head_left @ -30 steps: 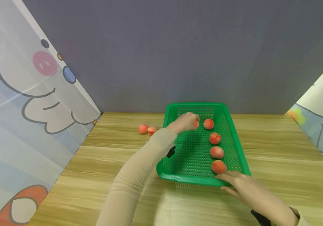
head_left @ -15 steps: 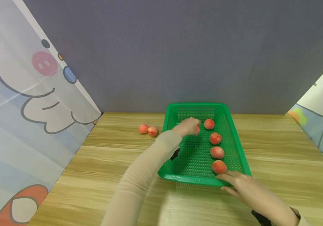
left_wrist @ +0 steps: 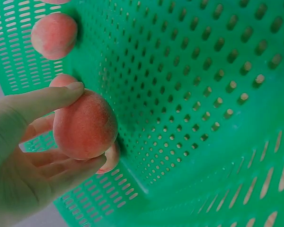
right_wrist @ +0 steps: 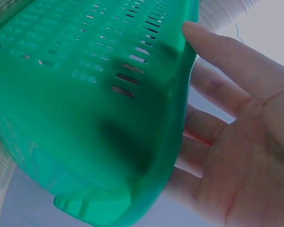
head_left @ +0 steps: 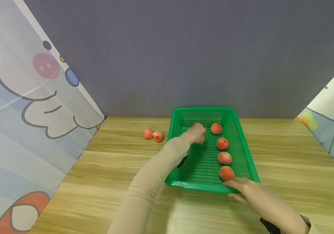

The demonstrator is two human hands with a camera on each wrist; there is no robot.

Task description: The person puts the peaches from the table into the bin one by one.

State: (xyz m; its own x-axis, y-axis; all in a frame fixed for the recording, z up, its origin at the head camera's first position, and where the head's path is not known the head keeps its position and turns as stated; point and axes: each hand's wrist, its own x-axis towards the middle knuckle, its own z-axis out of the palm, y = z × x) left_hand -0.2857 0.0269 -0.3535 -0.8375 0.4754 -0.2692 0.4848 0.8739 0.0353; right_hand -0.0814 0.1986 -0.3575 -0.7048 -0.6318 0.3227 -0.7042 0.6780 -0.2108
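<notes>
Green plastic forms the basket, a slotted, open-topped one standing on a wood-grained tabletop. The left hand reaches over its left side and pinches a peach between thumb and fingers. That peach is inside the basket, towards the far end, mostly covered by the hand in the head view; whether it touches the basket's floor, I cannot tell.

Just beyond the left hand, a partly hidden peach sits near the far wall. To the right of it, a row of four runs from the far end to the near one: the farthest peach, the second peach, the third peach and the nearest peach.

The right hand pinches the basket's rim at the near right corner, one digit laid over the top edge and the others spread along the outside. Its fingertips are right by the nearest peach; contact between them is unclear.

Left of the basket, two more peaches lie side by side on the tabletop. A cream sleeve covers the left arm. Behind everything rises a grey panel, with a cartoon-printed sheet on the left.
</notes>
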